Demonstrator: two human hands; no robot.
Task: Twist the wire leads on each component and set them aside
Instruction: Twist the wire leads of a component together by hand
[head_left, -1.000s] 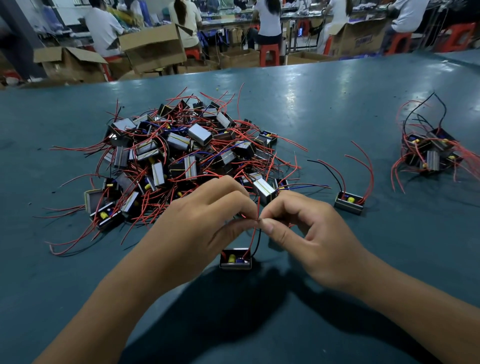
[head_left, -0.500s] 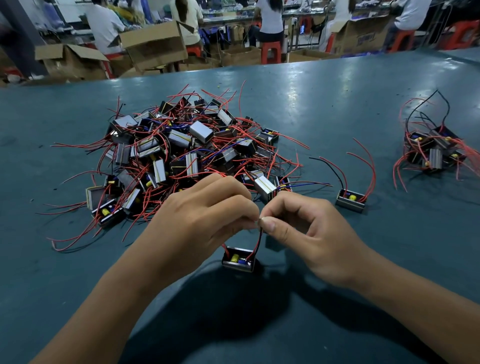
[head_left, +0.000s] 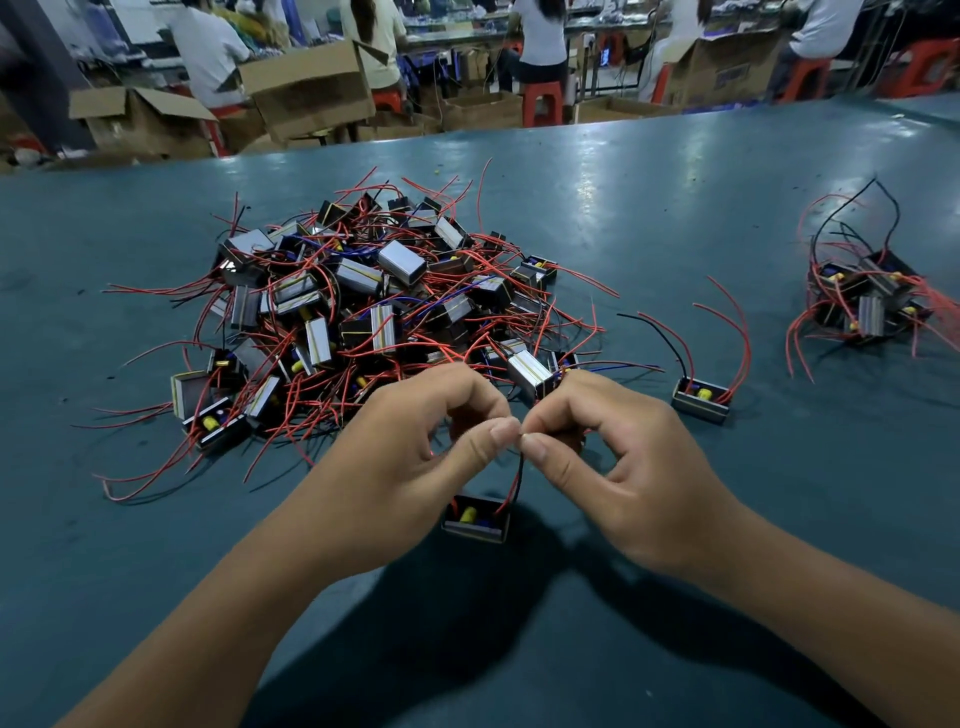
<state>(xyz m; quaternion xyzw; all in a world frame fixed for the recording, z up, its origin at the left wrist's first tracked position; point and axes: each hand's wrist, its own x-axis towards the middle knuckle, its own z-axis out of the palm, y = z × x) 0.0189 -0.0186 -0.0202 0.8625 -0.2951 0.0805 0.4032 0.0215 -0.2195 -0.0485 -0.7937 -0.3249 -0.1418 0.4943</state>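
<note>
At the near middle of the teal table (head_left: 649, 218), a small boxed component (head_left: 475, 518) is seen just below the two hands, its open top showing a yellow part inside. Red and black wire leads (head_left: 515, 480) rise from it to the point where the hands meet. The upper ends of the leads are pinched between thumb and forefinger of the left hand (head_left: 410, 457) and likewise of the right hand (head_left: 623, 467), the two pinches touching each other; the remaining fingers of both hands are curled. Whether the component rests on the table or hangs from the leads cannot be told. Beyond the hands, a large heap of components (head_left: 363, 306) with tangled red leads is spread over the table. A single component (head_left: 701, 400) stands apart to the right of the heap, its leads curving upward. Further right, near the table's edge, a smaller cluster of components (head_left: 867, 301) is gathered. Behind the table, cardboard boxes (head_left: 306, 88) and seated people are visible.
</note>
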